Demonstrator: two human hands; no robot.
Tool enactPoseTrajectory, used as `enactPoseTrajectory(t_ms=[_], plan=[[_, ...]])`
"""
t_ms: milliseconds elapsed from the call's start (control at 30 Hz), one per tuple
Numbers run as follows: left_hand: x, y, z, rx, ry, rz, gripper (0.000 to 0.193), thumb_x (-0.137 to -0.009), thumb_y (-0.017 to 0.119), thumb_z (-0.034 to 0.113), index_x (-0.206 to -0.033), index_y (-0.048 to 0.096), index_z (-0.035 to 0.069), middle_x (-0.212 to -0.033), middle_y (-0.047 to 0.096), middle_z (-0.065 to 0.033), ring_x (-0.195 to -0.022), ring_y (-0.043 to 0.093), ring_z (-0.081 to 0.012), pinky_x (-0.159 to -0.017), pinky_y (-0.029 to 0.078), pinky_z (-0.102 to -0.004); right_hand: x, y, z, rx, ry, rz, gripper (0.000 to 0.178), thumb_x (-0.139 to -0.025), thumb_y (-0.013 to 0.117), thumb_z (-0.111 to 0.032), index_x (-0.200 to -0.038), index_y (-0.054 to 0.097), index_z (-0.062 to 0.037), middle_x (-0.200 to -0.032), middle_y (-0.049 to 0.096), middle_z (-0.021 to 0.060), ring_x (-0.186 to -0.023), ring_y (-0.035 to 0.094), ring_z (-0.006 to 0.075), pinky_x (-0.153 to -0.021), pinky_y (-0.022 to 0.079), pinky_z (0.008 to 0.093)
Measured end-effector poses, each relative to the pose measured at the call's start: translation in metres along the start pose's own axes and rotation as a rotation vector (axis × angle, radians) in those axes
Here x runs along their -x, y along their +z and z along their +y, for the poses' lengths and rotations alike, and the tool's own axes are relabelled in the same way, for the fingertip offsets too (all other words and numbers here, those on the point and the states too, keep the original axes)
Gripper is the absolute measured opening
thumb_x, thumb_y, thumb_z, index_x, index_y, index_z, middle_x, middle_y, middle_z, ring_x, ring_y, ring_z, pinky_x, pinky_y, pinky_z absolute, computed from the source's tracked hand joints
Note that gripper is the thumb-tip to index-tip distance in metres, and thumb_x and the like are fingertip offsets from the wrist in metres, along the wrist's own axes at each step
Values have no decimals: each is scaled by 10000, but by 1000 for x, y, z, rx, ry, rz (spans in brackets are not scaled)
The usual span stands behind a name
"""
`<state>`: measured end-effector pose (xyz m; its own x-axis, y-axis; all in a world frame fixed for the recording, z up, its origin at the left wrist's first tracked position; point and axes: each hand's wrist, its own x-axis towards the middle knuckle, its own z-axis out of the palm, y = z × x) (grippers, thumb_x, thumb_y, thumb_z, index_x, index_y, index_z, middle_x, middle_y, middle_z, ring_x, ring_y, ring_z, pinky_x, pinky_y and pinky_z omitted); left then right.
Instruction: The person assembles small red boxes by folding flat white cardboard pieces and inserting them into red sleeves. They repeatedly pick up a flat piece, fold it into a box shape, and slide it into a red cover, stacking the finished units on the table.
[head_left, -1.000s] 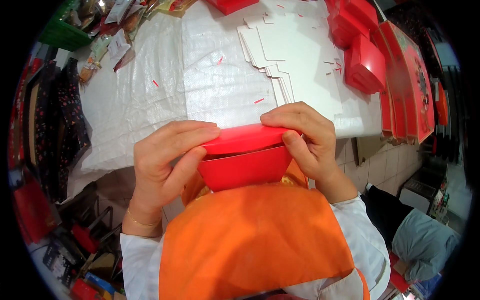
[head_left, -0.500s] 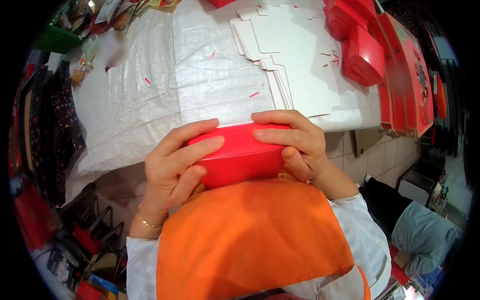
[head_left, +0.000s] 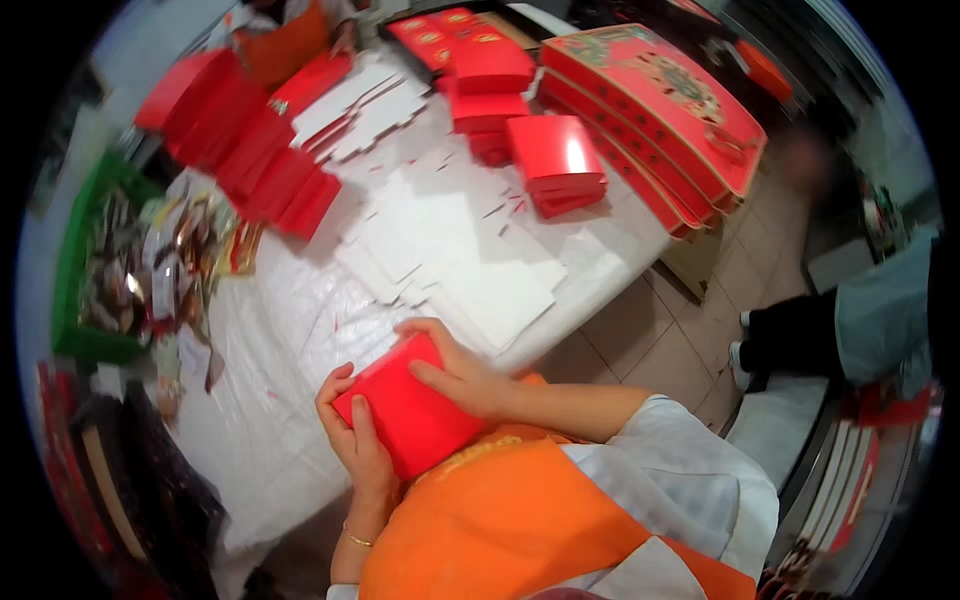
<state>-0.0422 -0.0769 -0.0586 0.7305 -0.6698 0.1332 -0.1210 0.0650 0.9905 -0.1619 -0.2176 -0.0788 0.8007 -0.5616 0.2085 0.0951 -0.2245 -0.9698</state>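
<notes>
Between my two hands, close to my orange apron point(head_left: 500, 520), I hold a red cardboard box point(head_left: 412, 405). My left hand point(head_left: 358, 440) grips its left side, the thumb lying over the top face. My right hand point(head_left: 455, 372) wraps the far right corner, fingers along the far edge and thumb on top. The box's underside is hidden. Just beyond my hands, a stack of flat white die-cut card blanks point(head_left: 470, 265) lies on the table.
White sheeting covers the table point(head_left: 270, 400). Red boxes point(head_left: 560, 160) and large patterned red gift boxes point(head_left: 650, 110) stand far right. A row of red boxes point(head_left: 240, 140) is far left, near a green crate point(head_left: 90, 270) of packets. Another person point(head_left: 290, 40) sits opposite; someone point(head_left: 880, 310) stands right.
My view has swung up and turned, bringing the far table, green crate and person opposite into sight. Both hands still hold the red box, now tilted differently, its broad face showing.
</notes>
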Motion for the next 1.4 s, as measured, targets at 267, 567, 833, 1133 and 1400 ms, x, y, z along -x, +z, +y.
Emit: enactPoseTrajectory(t_ms=[267,567,833,1133,1400], plan=[[-83,80,-5,127,40,-256,528,-1041,472,243,-1503,312,45,-1544,335,-147,-1351,433,-283,-1099,377,-407,-23,-104,4,113,139,231,851,-887,706,-218,-1581,231,-92,-1553,377,180,-1400,410,295,-1154,342,397],[-91,159,-28,144,-104,-517,681,-1029,498,323,-1590,178,109,-1589,253,-177,-1390,409,-299,-1065,421,-437,-116,-303,17,461,144,609,836,-852,721,-366,-1503,358,12,-1477,473,243,-1344,497,348,-1098,405,407],[-128,228,-44,240,-156,-512,815,-1005,528,418,-1621,42,198,-1626,157,-183,-1403,370,-310,-1080,390,-435,-79,-325,64,465,-12,856,630,-984,565,-371,-1475,431,0,-1447,502,216,-1337,488,334,-1103,385,411],[-158,308,-54,367,74,-442,868,-1020,553,326,-1573,-10,-38,-1650,56,-239,-1534,74,-341,-1236,103,-415,-61,-319,89,2,-70,912,515,-1082,387,-379,-1432,444,-6,-1430,509,133,-1339,470,235,-1137,320,375],[-125,156,-76,-639,325,-173,601,-896,662,118,-1452,457,17,-1566,338,-204,-1491,258,-344,-1206,228,-440,16,-219,108,319,149,640,300,-959,576,-111,-1239,572,-4,-1232,586,151,-1156,561,290,-1000,447,395]])
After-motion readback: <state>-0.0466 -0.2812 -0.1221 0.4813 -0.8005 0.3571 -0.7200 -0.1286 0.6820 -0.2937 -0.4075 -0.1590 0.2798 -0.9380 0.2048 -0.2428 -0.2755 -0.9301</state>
